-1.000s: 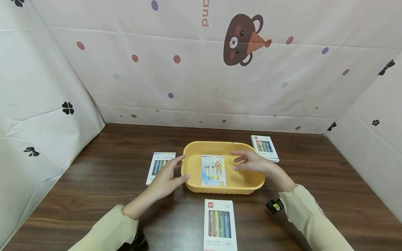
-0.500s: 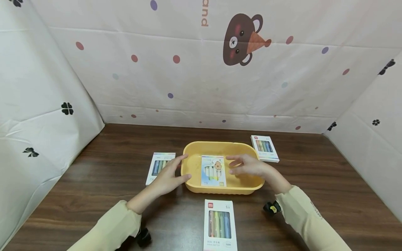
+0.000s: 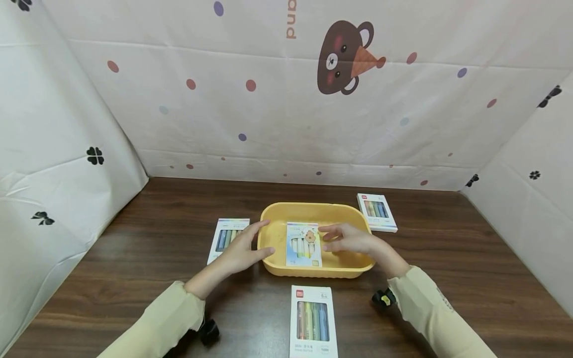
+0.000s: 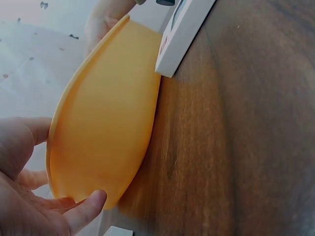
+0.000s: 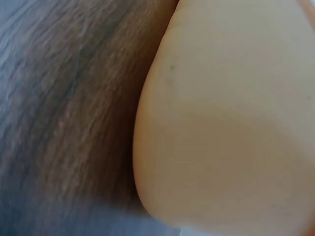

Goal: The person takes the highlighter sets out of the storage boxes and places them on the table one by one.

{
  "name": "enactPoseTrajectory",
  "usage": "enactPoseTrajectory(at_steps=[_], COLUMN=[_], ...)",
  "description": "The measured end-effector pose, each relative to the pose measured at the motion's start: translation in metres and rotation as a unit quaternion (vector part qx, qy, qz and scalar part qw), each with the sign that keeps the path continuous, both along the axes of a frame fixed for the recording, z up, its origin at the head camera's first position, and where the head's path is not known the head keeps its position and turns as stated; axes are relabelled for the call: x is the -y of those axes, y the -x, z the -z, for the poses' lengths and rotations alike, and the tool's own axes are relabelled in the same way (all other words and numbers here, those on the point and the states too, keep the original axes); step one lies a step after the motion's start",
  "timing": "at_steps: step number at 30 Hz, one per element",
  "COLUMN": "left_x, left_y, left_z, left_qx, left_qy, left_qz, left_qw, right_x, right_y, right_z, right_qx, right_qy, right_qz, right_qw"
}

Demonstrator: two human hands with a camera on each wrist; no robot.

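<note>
A yellow plastic basket (image 3: 275, 211) stands in the middle of the table. Inside it lies a light-blue highlighter box (image 3: 295, 256) with a small bear picture, window up. The left hand (image 3: 241, 254) is at the basket's left end, thumb and fingers spread around the rim; the left wrist view shows its fingertips at the yellow wall (image 4: 103, 113). Over the basket's right half hovers the right hand (image 3: 353, 239), fingers loosely bent, fingertips right at the box's right edge. In the right wrist view the basket's outer wall (image 5: 221, 123) fills most of the picture, with no fingers showing.
One white highlighter box (image 3: 313, 345) lies in front of the basket. Another box (image 3: 224, 233) lies to the left, partly behind the left hand, and a third (image 3: 378, 211) at the back right. Patterned white cloth (image 3: 201, 114) rises behind the dark wooden table (image 3: 179, 209).
The right hand has moved left over the basket, from near its right side to the edge of the light-blue box. The left hand has shifted slightly right along the rim. The boxes stay put.
</note>
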State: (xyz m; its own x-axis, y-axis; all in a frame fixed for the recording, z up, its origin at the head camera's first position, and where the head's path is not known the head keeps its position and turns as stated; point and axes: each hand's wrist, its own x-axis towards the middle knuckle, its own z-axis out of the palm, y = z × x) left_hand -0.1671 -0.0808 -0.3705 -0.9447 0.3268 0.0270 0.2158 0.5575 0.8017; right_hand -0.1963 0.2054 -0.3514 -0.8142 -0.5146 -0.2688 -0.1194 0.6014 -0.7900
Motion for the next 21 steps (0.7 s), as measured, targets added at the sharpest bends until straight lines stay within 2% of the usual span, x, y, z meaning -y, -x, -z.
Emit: enactPoseTrajectory(at_steps=[9, 21], left_x=[0.000, 0.001], left_y=[0.008, 0.012], left_z=[0.002, 0.004], left_qx=[0.016, 0.039], left_qy=[-0.010, -0.006], left_qz=[0.000, -0.001], left_qw=[0.9998, 0.9992], right_x=[0.003, 0.012], right_y=[0.000, -0.002], right_z=[0.003, 0.005], right_qx=[-0.011, -0.003], right_qy=[0.004, 0.014], right_qz=[-0.004, 0.006], right_qw=[1.000, 1.000])
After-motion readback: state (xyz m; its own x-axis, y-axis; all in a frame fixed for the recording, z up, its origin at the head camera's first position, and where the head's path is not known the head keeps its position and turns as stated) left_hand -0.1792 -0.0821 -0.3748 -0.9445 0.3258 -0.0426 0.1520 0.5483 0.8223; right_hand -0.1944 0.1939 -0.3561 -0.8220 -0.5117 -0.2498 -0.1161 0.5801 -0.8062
